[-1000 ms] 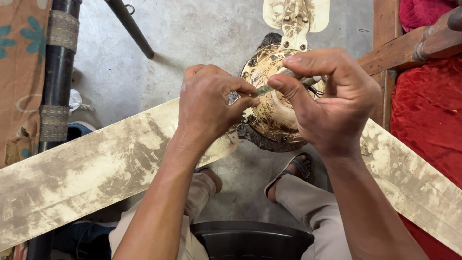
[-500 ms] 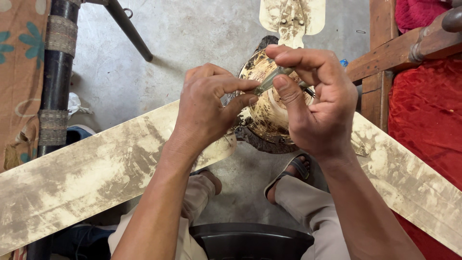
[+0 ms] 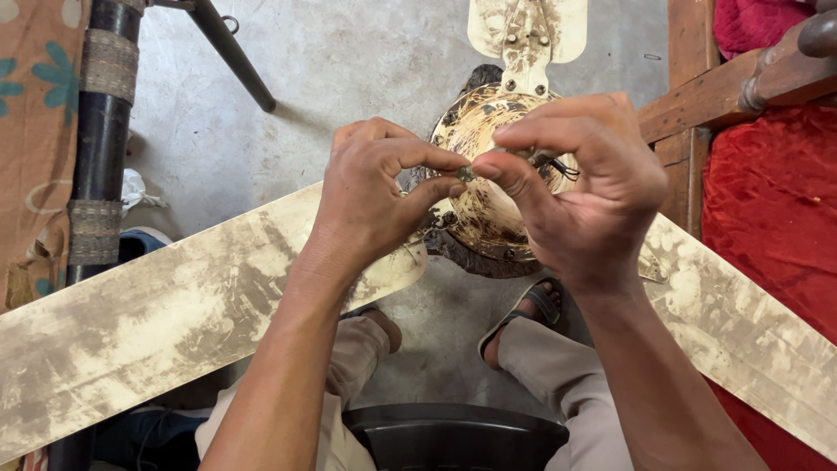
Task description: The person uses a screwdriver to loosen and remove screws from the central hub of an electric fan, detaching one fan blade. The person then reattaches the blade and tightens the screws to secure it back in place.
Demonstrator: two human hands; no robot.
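A dirty cream ceiling fan lies in front of me, its round motor housing (image 3: 475,218) partly behind my hands. My left hand (image 3: 375,192) and my right hand (image 3: 580,187) meet above the housing, fingertips pinched together on a small greenish part (image 3: 466,174) between them. Thin dark wires (image 3: 562,166) run from under my right fingers toward the housing. One long stained blade (image 3: 148,323) stretches left, another blade (image 3: 741,331) goes right, and a third blade (image 3: 527,30) points away at the top.
A black pole with woven bands (image 3: 100,148) stands at the left beside patterned cloth (image 3: 35,131). Wooden furniture (image 3: 724,87) with red fabric (image 3: 776,201) is at the right. My sandalled feet (image 3: 523,318) rest on grey concrete floor (image 3: 349,70); a black seat edge (image 3: 453,436) is below.
Both hands have lifted slightly off the housing and drawn their fingertips together on the small part; my right fingers have shifted from lying over the housing to pinching above it.
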